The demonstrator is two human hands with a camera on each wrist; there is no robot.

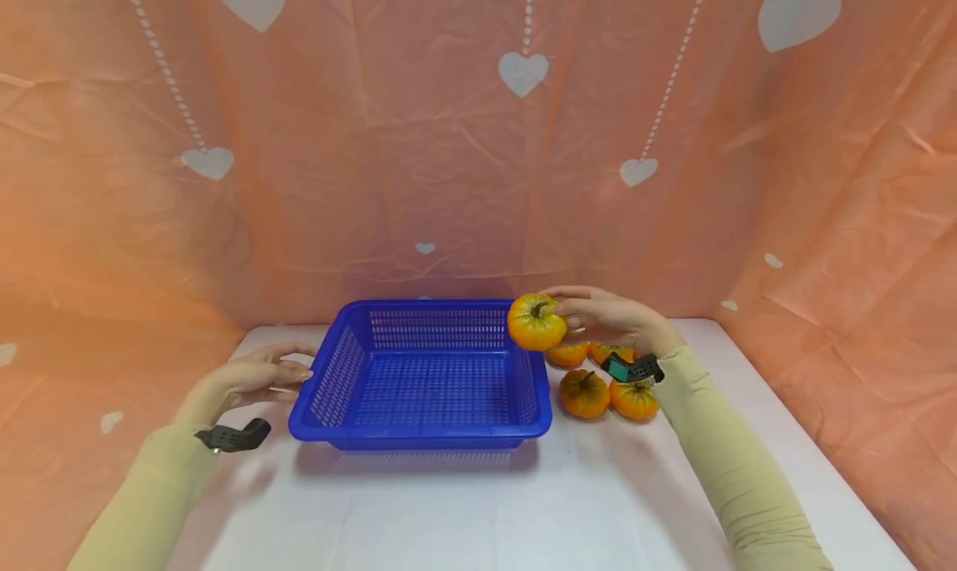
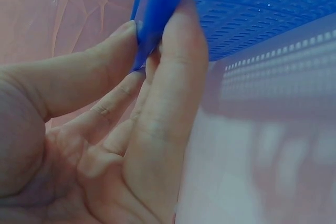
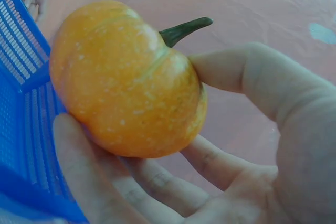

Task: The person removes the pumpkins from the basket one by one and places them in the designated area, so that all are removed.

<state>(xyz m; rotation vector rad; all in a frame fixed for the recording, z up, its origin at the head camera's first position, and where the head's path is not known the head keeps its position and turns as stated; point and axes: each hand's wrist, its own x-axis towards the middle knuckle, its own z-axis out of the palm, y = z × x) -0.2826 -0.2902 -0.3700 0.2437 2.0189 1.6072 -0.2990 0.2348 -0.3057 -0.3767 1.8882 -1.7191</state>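
Note:
A blue plastic basket (image 1: 434, 431) with slotted walls stands on the white table. My left hand (image 1: 257, 377) pinches its left rim between thumb and fingers, as the left wrist view shows up close at the rim (image 2: 163, 9). Over the basket's right rim, my right hand (image 1: 598, 312) holds a small orange pumpkin (image 1: 536, 323) with a green stem. In the right wrist view the thumb presses the pumpkin (image 3: 126, 82) near its stem and the fingers curl beneath it. The basket's inside shows no objects.
Several more small pumpkins (image 1: 585, 394) sit on the table right of the basket, partly below my right hand and wrist. An orange cloth (image 1: 449, 180) with white hearts hangs behind and at both sides. The white table (image 1: 449, 513) extends in front of the basket.

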